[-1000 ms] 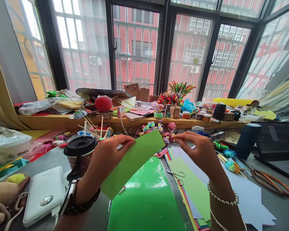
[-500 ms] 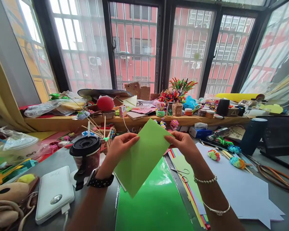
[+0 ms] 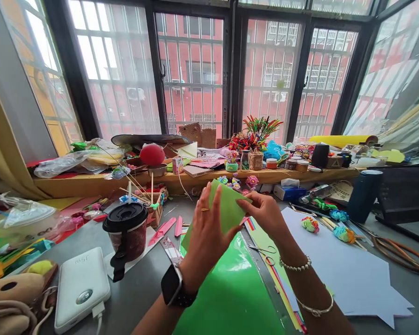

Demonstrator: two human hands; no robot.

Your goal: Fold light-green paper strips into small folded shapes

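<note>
A light green sheet of paper (image 3: 231, 204) is held up, tilted, over a shiny green mat (image 3: 237, 288). My right hand (image 3: 263, 209) pinches its right corner between thumb and fingers. Across the front of the sheet lies my left hand (image 3: 211, 228), its back toward me, fingers stretched upward and spread apart, thumb pointing right. The left palm and much of the paper's left part are hidden behind that hand. Just right of the mat, small scissors (image 3: 265, 251) rest on a stack of coloured paper (image 3: 265, 237).
To the left stand a lidded dark cup (image 3: 125, 228) and a white power bank (image 3: 84, 286). Pink folded strips (image 3: 163, 230) lie beyond the mat. White sheets (image 3: 345, 265) and a blue-black bottle (image 3: 365, 195) are on the right. Craft supplies crowd the windowsill (image 3: 209, 179).
My left hand has let go of the paper's left corner and moved right, turning flat over its front with fingers spread. My right hand keeps its pinch at the right corner.
</note>
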